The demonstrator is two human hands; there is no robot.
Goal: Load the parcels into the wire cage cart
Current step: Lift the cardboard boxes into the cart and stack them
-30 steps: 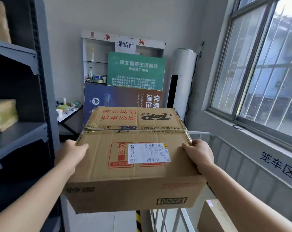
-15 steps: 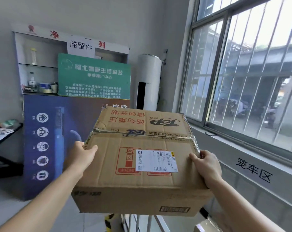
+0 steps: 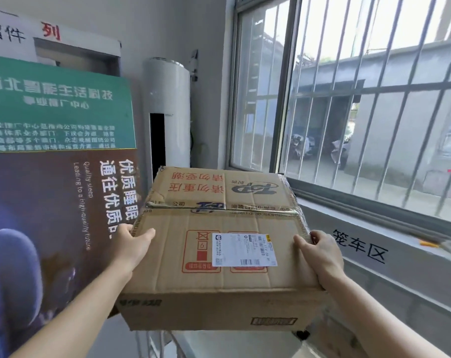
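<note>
Parcel: brown corrugated cardboard parcel [image 3: 219, 254], taped top seam, held up dead centre between my hands.
Left hand [image 3: 131, 244]: gripping its 9 o'clock edge, thumb on top.
Right hand [image 3: 320, 257]: fingers [image 3: 300, 240] clamped on the 3 o'clock edge.
Writing: white shipping label [image 3: 243, 249] with barcode. Red 请勿重压 and "TOP" are upside down to me. Wall lettering [image 3: 358, 245] at 3 o'clock reads 笼车区.

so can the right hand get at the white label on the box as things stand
Probably not while carrying: the right hand grips the right edge of the cardboard box, the left hand the other. The label itself lies uncovered on top, near that hand.
</note>
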